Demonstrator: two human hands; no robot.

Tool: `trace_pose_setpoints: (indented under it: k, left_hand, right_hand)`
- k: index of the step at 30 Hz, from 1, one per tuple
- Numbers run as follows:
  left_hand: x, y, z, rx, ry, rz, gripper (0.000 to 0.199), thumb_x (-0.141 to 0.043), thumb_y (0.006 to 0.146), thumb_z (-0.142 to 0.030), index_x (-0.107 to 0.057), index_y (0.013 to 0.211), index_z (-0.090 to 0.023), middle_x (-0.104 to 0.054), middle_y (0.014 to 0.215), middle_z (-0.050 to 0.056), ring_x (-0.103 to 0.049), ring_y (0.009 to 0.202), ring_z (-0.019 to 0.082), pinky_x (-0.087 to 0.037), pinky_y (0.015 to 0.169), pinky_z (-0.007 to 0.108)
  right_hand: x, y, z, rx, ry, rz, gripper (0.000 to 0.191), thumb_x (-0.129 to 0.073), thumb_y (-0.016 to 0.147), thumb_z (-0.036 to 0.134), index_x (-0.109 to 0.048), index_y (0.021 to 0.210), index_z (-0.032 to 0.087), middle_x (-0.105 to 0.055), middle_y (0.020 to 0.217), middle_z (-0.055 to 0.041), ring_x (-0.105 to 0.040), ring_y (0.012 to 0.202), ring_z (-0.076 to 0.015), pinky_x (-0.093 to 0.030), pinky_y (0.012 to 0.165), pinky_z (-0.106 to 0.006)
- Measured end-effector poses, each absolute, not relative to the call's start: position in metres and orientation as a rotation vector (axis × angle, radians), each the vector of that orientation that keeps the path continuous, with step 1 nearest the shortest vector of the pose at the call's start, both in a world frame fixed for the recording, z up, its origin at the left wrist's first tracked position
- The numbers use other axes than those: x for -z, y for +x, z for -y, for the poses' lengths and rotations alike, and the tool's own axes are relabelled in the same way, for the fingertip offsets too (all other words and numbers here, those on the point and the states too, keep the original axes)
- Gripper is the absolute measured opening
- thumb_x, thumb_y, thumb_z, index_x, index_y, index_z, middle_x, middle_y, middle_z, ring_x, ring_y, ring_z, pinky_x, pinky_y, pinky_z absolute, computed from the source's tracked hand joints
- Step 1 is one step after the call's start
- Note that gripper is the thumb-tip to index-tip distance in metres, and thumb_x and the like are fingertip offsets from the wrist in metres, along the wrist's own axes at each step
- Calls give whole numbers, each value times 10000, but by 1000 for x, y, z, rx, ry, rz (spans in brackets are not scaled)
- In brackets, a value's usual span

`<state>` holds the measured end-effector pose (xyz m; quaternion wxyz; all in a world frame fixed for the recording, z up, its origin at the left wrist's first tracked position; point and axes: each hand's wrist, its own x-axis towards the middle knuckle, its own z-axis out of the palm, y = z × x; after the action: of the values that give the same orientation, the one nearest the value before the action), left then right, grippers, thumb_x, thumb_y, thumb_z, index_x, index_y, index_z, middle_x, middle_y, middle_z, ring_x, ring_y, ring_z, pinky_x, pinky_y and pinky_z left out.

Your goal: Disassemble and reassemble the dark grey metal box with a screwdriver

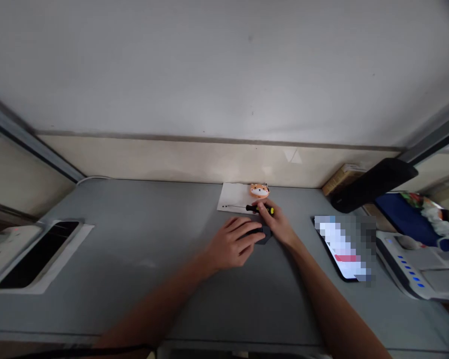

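My right hand [279, 224] grips a screwdriver [254, 208] by its black and yellow handle. The thin shaft points left, over a white sheet of paper [234, 192]. Several tiny dark specks, perhaps screws, lie on the paper near the shaft's tip. My left hand [234, 244] has its fingers bent over a dark grey, angular object [264, 237] on the desk; much of it is hidden and I cannot make out its kind. Just beyond my right hand, an orange and white animal-faced trinket [259, 190] rests at the paper's right edge.
A dark-screened phone [41, 254] lies on white paper at the left. On the right are a lit, blurred-out phone [340, 249], a white power strip [415, 264], a black cylinder [374, 184] and a book-like box [342, 177]. A wall borders the grey desk [145, 214] behind.
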<state>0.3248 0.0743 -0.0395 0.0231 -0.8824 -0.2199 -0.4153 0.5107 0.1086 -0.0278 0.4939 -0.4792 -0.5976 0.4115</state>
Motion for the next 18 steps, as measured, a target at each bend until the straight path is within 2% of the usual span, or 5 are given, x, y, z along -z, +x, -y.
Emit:
trace_pose_setpoints:
  k: [3,8,10,13,18]
  left_hand:
    - [38,322,-75,1253,-2783,708,293,-504,932,-93,-686,1125,-217,-738,1151,74,-671,1109,207,-532,994,369]
    - [28,302,-87,1280,-2855,706,294,-492,859,-110,-654,1088,-197,-719,1127,102,-687,991,223,-563,904,385]
    - [27,290,-97,1302,-2818,863,307,-459,865,-99,-645,1087,-202,-716,1126,102,-685,980,222,-563,894,389]
    - [32,277,-114,1233,-2711,1258,337,-409,902,-76,-655,1084,-216,-717,1131,90,-671,1065,228,-543,946,393]
    - [48,269,-129,801,-2721,1644,453,-417,919,-93,-648,1288,-215,-645,1395,110,-563,1288,286,-462,1083,485]
  right_hand:
    - [26,511,-108,-1049,-1153,1442,547,-648,778,783,-718,852,245,-732,875,-41,-645,819,-206,-512,782,-340]
    - [27,512,-108,-1129,-1231,1271,626,-658,700,846,-735,844,242,-703,772,-22,-577,664,-164,-452,624,-296]
    - [29,514,-110,-1172,-1247,1129,651,-663,665,868,-740,834,244,-681,704,-14,-546,621,-152,-406,569,-277]
    - [30,517,-113,-1198,-1218,910,637,-711,610,855,-730,784,243,-647,621,-3,-495,555,-139,-345,510,-270]
    - [27,520,-117,-1138,-1153,706,561,-759,586,780,-677,699,237,-598,540,13,-432,486,-121,-296,476,-278]
